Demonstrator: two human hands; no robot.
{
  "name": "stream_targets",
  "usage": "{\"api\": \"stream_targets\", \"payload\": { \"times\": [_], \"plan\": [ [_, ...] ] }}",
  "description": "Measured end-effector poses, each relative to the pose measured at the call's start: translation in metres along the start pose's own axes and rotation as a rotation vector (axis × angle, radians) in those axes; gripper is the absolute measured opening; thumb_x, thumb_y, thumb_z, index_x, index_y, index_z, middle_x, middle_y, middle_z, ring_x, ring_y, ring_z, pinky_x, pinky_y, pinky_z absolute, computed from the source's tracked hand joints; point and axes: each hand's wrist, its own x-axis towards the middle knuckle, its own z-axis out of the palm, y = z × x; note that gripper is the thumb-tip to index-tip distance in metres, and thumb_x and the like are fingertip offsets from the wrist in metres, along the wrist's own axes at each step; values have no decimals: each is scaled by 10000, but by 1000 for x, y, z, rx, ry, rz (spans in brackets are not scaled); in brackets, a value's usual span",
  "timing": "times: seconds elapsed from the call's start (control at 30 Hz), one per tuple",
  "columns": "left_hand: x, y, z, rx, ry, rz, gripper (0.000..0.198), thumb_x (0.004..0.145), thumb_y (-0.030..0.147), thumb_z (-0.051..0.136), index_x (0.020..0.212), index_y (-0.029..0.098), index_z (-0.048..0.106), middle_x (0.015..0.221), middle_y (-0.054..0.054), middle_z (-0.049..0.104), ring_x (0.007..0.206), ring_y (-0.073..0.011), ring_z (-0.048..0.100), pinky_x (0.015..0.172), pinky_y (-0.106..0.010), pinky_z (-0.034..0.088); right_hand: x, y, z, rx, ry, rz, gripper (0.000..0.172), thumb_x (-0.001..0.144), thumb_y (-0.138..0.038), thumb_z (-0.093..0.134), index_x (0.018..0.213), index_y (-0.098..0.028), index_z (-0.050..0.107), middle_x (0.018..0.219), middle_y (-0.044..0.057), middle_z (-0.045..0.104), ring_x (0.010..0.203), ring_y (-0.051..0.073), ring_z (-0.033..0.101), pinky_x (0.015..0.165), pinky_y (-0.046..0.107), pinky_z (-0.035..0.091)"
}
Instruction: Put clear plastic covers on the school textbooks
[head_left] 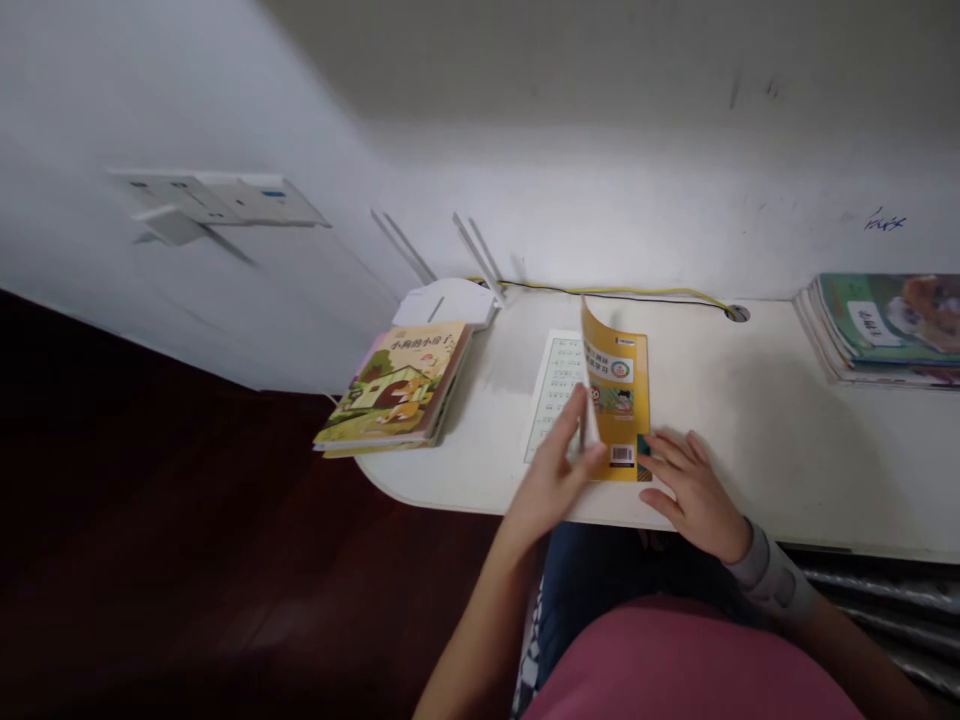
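Observation:
A thin booklet (619, 400) with a yellow cover and a barcode lies in front of me on the white desk. Its left part curls up off the surface, and a white printed page (555, 390) shows flat to the left of it. My left hand (559, 460) is closed on the raised leaf near its lower edge, thumb on one side and fingers on the other. Beside the booklet's lower right corner is my right hand (690, 490), palm down with fingers spread, fingertips at the cover's edge. A grey band (769, 570) wraps that wrist.
On the left stands a stack of picture books (397, 390), with a white router (442, 300) behind it. More books (892, 320) are piled at the right. A yellow cable (652, 292) runs along the wall to a desk hole (738, 314). Wall sockets (225, 200) hold a plug.

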Motion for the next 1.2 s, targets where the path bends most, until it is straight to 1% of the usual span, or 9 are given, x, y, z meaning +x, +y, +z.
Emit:
{"api": "stream_targets", "payload": {
  "times": [0.13,0.27,0.53,0.67,0.77,0.87,0.97,1.07,1.2],
  "plan": [
    [-2,19,26,178,-126,155,702,896,453,457,1476,259,112,1562,-79,110,1428,-233,87,1147,-466,178,24,-6,-21,516,19,150,333,917,-393,404,1036,-197,645,973,64,701,912,199,637,820,335,483],
    [-4,19,27,227,-130,142,780,874,443,505,1477,298,32,1565,-87,95,1425,-252,94,1140,-477,196,43,-8,-25,774,-115,239,250,838,-373,505,727,-176,612,647,-13,599,609,123,537,597,250,433],
    [-11,0,19,81,-47,46,713,885,406,484,1470,290,93,1547,-74,195,1394,-233,243,1124,-409,276,53,-19,-3,1075,-63,286,351,752,-513,603,670,-183,512,609,-48,492,558,83,430,555,228,373],
    [-18,-1,16,176,385,26,675,911,346,436,1472,279,66,1557,-100,129,1416,-248,165,1124,-453,251,48,-9,-3,1018,-11,347,398,791,-555,544,661,-180,526,574,-45,473,534,89,432,527,229,362],
    [-17,13,18,328,673,296,687,906,320,449,1471,294,59,1566,-86,63,1429,-283,66,1127,-536,169,40,2,-12,864,135,359,389,808,-522,537,624,-180,517,545,-48,442,531,92,425,528,231,358],
    [-5,28,34,484,322,541,749,862,389,537,1472,303,112,1562,-94,109,1420,-344,39,1095,-601,173,27,14,-28,741,278,390,375,822,-487,533,608,-179,521,536,-44,454,534,96,430,525,232,361],
    [14,33,59,640,-62,512,668,869,284,539,1458,280,225,1552,-122,145,1413,-366,-4,1066,-612,224,9,33,-43,598,354,443,390,868,-480,468,650,-175,574,583,-14,545,569,120,502,543,245,405],
    [28,33,82,728,-187,479,626,858,88,473,1429,289,313,1537,-103,214,1414,-360,34,1061,-608,244,-16,57,-50,302,341,410,453,939,-460,310,931,-166,655,914,86,679,863,195,620,756,327,484],
    [32,34,99,771,-254,531,561,846,101,485,1372,288,426,1511,-85,290,1402,-382,116,1053,-650,217,-52,77,-42,-247,119,311,473,950,-434,305,1291,-186,521,1409,186,427,1309,301,380,1025,499,331]
  ]
}}
